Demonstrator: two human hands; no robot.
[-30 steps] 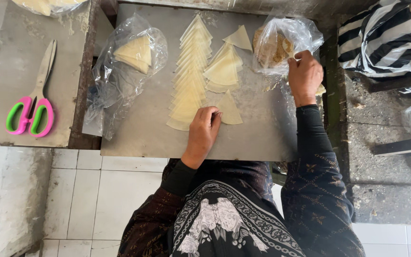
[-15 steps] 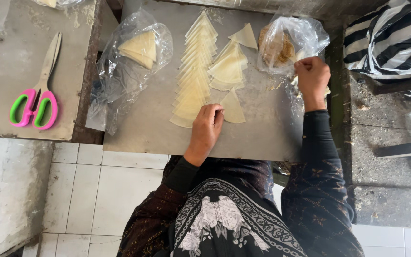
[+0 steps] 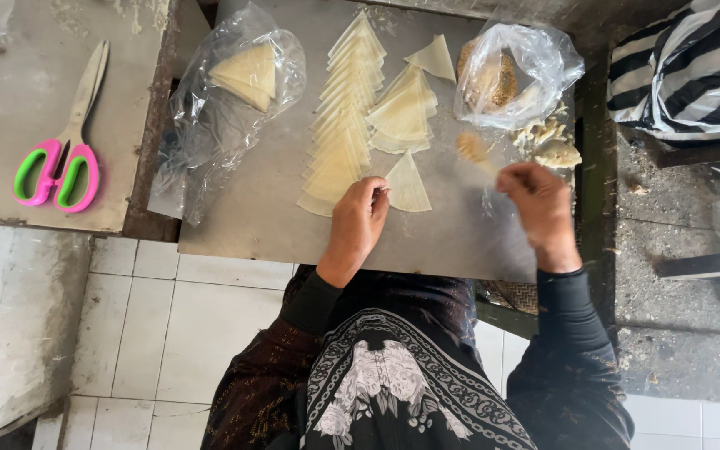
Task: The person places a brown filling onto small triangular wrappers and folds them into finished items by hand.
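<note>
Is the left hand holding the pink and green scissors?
No: the pink and green scissors lie untouched on the grey side table, while the left hand rests at a single pale triangular pastry sheet on the work board.

I note open board point(image 3: 260, 208) along the near left edge, bare strip between my left hand point(image 3: 358, 218) and right hand point(image 3: 541, 210), wrapper row point(image 3: 339, 125) blocking centre, plastic bags point(image 3: 231, 92) far left, filling bag point(image 3: 514, 71) far right, scissors point(image 3: 56, 158) well apart left.
</note>
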